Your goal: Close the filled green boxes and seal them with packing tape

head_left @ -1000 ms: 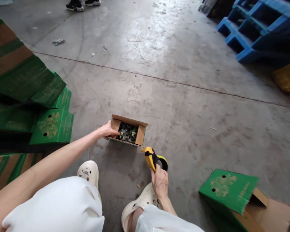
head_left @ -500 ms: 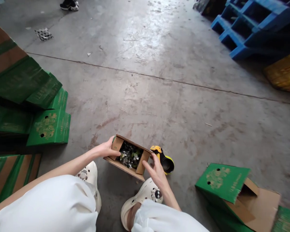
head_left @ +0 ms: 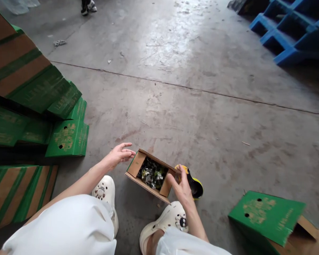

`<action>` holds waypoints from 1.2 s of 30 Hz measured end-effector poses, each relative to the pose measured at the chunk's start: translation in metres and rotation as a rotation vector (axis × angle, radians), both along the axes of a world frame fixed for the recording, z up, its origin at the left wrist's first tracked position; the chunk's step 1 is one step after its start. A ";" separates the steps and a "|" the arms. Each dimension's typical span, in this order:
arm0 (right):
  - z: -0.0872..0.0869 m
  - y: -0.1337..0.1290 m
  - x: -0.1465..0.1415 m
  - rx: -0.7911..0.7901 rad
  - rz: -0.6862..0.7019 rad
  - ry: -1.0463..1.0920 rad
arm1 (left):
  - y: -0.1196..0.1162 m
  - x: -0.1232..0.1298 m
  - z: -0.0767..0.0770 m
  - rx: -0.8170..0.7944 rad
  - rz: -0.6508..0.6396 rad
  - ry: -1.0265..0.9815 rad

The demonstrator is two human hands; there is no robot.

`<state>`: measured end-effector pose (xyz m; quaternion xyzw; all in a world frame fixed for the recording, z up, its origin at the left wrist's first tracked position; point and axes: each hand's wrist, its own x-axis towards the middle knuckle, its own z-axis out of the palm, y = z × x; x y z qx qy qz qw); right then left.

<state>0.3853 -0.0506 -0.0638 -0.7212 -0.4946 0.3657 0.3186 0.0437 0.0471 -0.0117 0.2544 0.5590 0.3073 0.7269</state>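
Observation:
An open cardboard box (head_left: 147, 189) stands tilted between my feet, with shiny clear-wrapped dark and green items (head_left: 152, 173) inside and its two short end flaps folded inward. My left hand (head_left: 120, 154) is beside the box's left end, its fingers apart and holding nothing. At the right end, my right hand (head_left: 181, 187) grips the box wall, thumb on the inner flap and fingers outside. Just behind that hand lies a yellow and black tape dispenser-like object (head_left: 196, 187), partly hidden; I cannot make out exactly what it is.
Green and brown boxes (head_left: 66, 138) are stacked at the left. Another open green box (head_left: 266, 214) stands at the lower right. Blue pallets (head_left: 289, 32) are at the upper right. A person's shoes (head_left: 89, 7) show at the top left. White clogs (head_left: 106, 193) are on my feet.
My left hand has let go of the box's left end and opened beside it. My right hand stays on the right end. The view has shifted, so most things appear farther right or left-side boxes show more.

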 end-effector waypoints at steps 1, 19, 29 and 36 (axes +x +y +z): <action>0.012 0.005 0.003 0.048 0.004 -0.041 | -0.001 0.001 -0.001 0.004 -0.026 -0.007; 0.038 0.026 0.018 0.067 0.142 -0.122 | -0.001 0.000 -0.020 0.145 -0.329 0.333; -0.013 -0.004 -0.016 -0.321 -0.065 0.539 | 0.009 0.025 -0.045 0.158 -0.533 0.565; -0.009 -0.004 -0.013 -0.232 -0.008 0.360 | 0.002 0.027 -0.037 0.236 -0.531 0.603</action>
